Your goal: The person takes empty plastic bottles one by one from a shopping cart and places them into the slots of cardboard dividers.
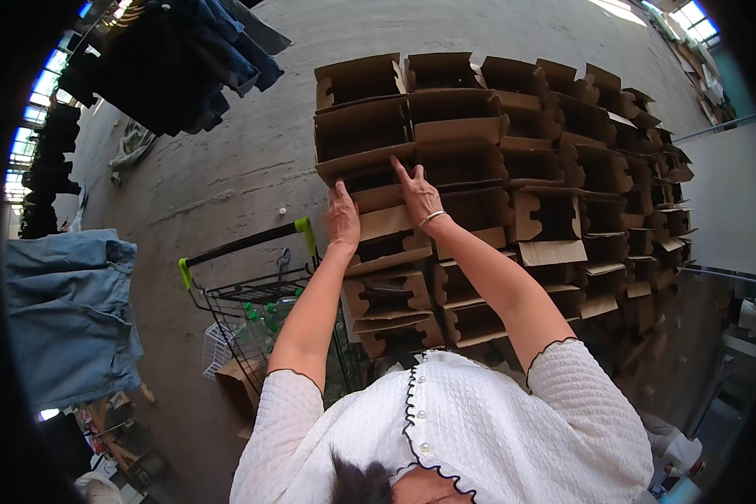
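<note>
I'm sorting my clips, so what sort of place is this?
Probably a clothing workshop or stockroom: dark clothes hang at upper left, blue denim shows at left, and open cardboard boxes are packed in rows.

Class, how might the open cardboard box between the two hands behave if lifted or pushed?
The box is probably light for its size if empty, as its cardboard looks thin; its dark inside hides any contents. Being open-topped, it may flex when squeezed. Pushed rightward, it would likely catch on closely packed neighbouring boxes.
</note>
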`<state>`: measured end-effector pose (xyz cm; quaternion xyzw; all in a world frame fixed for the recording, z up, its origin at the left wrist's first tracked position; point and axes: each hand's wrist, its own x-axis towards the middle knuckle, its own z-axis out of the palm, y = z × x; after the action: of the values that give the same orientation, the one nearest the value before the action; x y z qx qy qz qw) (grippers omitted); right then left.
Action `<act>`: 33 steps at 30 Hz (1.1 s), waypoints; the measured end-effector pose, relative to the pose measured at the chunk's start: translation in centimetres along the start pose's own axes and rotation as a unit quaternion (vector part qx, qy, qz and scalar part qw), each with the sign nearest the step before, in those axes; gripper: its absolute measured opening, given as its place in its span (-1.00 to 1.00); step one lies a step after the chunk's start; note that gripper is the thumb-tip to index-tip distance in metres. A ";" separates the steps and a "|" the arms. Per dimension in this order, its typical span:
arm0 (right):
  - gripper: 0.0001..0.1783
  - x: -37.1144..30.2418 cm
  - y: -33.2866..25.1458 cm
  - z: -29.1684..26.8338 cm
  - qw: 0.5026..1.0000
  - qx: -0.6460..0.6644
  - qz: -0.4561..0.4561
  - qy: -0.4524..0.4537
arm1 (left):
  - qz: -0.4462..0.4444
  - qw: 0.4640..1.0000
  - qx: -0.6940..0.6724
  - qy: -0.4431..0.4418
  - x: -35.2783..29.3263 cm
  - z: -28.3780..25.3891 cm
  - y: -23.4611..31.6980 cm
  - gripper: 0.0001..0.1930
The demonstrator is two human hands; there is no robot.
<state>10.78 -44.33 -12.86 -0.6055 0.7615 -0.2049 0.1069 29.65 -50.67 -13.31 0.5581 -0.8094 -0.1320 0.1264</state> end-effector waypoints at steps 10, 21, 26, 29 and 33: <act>-0.82 1.5 0.6 2.5 0.978 -0.186 -0.050 -0.077 | -0.006 0.999 -0.007 0.047 -3.3 -2.9 1.2 -0.74; -0.80 2.5 0.5 1.7 0.946 -0.228 -0.197 -0.120 | -0.310 0.927 -0.045 0.205 -35.9 -9.2 -1.0 -0.68; -0.72 2.7 1.5 2.2 0.941 -0.233 -0.185 -0.162 | -0.474 0.819 -0.170 0.276 -41.9 -3.7 -5.8 -0.69; -0.70 2.9 2.2 1.9 0.953 -0.192 -0.170 -0.164 | -0.478 0.828 -0.165 0.241 -40.2 -1.9 -9.6 -0.71; -0.56 2.1 2.5 1.0 0.963 -0.150 -0.148 -0.166 | -0.432 0.850 -0.274 0.124 -35.5 0.6 -15.5 -0.63</act>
<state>8.52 -46.12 -14.70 -0.7462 0.6568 0.0009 0.1081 55.20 -22.74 -21.40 0.8062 -0.3951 -0.3193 0.3033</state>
